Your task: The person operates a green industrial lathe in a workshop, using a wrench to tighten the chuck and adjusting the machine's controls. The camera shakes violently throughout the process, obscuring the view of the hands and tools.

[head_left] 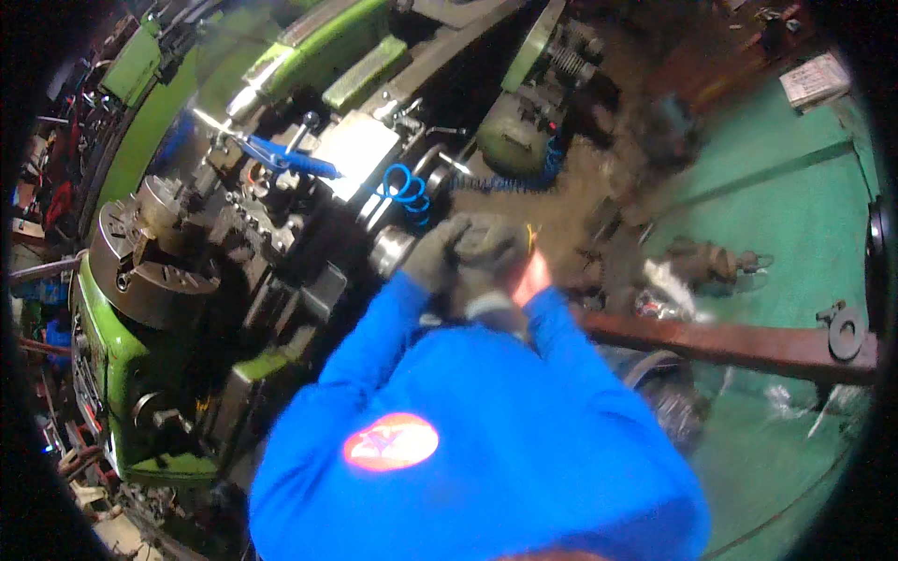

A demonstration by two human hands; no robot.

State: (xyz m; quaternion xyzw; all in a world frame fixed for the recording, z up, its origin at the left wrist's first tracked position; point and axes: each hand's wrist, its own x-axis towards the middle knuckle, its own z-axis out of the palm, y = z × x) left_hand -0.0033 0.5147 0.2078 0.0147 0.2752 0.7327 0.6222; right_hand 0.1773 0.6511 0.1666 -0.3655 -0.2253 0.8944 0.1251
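In front of my chest, my two hands are close together. My left hand [435, 254] wears a dark grey work glove, and its fingers are closed against a second dark grey work glove [491, 241]. Bare skin shows on my right hand [534, 277] beside that second glove, with a yellowish edge sticking up next to it. My right fingers are hidden behind or inside the glove, and the area is blurred. A pale cuff-like band hangs just below the hands.
A green lathe stands on the left, with its large chuck [154, 248] and a blue air gun [290, 161] on a coiled hose. To the right, a rusty red beam [720, 344] carries a metal ring [847, 334]. Metal parts [706, 262] lie on a green surface.
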